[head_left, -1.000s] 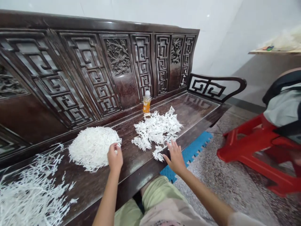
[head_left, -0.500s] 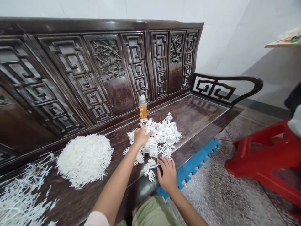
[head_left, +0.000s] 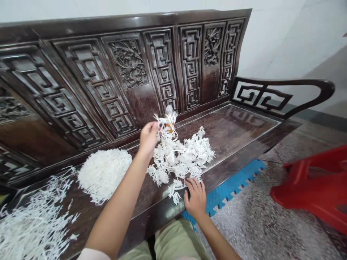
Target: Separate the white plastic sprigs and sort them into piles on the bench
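The person's left hand point(head_left: 148, 139) is raised above the bench, its fingers closed in a pinch on a white branching sprig that stands up out of a loose tangle of white, branched plastic strips point(head_left: 181, 159). The tangle lies on the seat directly beyond and to the right of that hand, and the pinched sprig remains joined to it or caught in it. The right hand point(head_left: 195, 198) is open, with its fingers lightly curved, and rests on the front edge of the seat. Its fingertips are just beside the tangle's lower trailing end, though the view does not settle whether they touch it.

Behind the raised sprig stands an upright clear plastic bottle of orange drink point(head_left: 169, 127), so mostly hidden that its label cannot be read. The dark carved wooden bench seat point(head_left: 230, 133) also bears a rounded heap of fine white strips point(head_left: 104, 176) left of the left forearm and a loose white spray of branched strips point(head_left: 35, 227) at the lower left. A fretwork backrest point(head_left: 130, 63) and curved armrest point(head_left: 282, 82) rise behind and to the right. Below are a blue foam floor mat point(head_left: 230, 189) and a red plastic stool point(head_left: 317, 187), and the person's olive shorts point(head_left: 176, 240) show at the bottom.
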A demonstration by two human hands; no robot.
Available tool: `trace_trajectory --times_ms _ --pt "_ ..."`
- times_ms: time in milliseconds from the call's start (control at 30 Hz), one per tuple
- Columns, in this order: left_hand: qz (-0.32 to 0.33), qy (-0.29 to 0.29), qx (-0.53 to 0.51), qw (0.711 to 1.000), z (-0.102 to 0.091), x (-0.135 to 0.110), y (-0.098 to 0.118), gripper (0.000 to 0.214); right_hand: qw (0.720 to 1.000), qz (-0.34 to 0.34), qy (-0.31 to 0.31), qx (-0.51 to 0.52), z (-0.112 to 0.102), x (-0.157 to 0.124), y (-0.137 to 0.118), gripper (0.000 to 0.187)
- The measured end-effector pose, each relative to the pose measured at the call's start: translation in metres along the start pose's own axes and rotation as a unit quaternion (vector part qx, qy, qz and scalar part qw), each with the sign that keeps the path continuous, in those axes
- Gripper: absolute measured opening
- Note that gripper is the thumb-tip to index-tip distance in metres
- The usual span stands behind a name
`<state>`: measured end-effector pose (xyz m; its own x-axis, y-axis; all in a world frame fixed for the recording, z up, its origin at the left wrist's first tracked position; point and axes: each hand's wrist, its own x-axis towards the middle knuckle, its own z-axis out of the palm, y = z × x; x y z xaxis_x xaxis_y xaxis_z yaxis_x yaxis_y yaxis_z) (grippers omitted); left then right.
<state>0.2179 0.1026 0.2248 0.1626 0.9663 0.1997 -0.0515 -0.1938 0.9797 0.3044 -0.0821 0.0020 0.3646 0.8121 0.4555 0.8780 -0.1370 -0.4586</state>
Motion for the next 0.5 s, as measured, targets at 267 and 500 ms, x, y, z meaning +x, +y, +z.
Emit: trace_trajectory --times_ms 267,500 --pt "0.054 0.142 -0.262 0.953 -0.103 -0.092 0.062 0.009 0.999 -0.016 -0.009 -0.028 0.006 -0.004 0.004 0.030" --pt "-0.264 0.313 -0.358 0.839 -0.173 -0.201 -0.051 0.017 1.000 -0.009 0.017 -0.008 0.002 -0.009 0.000 0.036"
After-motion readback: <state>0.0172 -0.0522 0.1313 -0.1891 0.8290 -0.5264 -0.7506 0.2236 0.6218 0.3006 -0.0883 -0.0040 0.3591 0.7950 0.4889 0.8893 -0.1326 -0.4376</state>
